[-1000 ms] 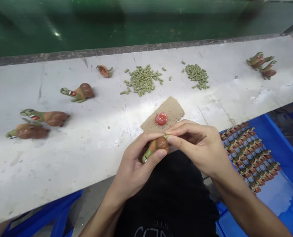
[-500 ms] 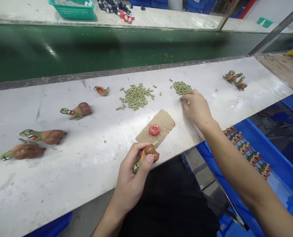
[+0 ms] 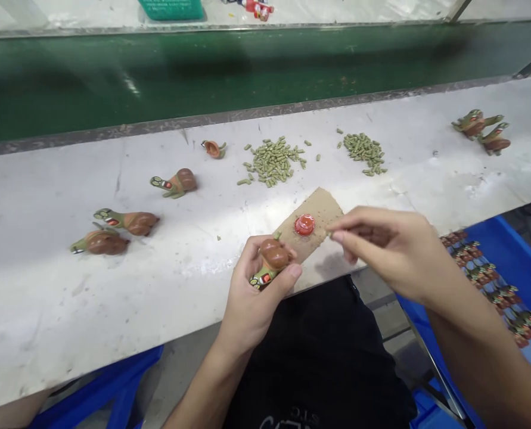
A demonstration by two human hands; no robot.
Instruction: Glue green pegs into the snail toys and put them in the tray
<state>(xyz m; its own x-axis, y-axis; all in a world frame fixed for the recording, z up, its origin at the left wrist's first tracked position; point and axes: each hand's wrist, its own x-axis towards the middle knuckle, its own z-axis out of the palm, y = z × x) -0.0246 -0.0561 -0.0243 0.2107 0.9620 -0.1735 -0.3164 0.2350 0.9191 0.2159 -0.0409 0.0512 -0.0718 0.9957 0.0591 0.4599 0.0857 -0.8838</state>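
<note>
My left hand [image 3: 256, 292] is wrapped round a brown and green figurine [image 3: 275, 255] near the table's front edge. My right hand [image 3: 381, 244] pinches a small green piece [image 3: 329, 233] between thumb and fingertip, just right of the cardboard. On that cardboard [image 3: 321, 205] sits a red cap [image 3: 304, 224] with shiny liquid in it. Behind are two piles of green pieces, a larger one [image 3: 272, 162] and a smaller one [image 3: 364, 152]. Several similar figurines [image 3: 133, 221] lie on the left of the table.
Two more figurines [image 3: 495, 140] stand at the table's far right. A blue bin [image 3: 511, 238] with rows of figurines is below the right edge. Beyond the table run a green belt [image 3: 202, 77] and a shelf with a green basket [image 3: 171, 9].
My right hand has left the smaller pile and come back beside the cardboard with a green piece. The figurine in my left hand has turned, showing its face more. The view has shifted.
</note>
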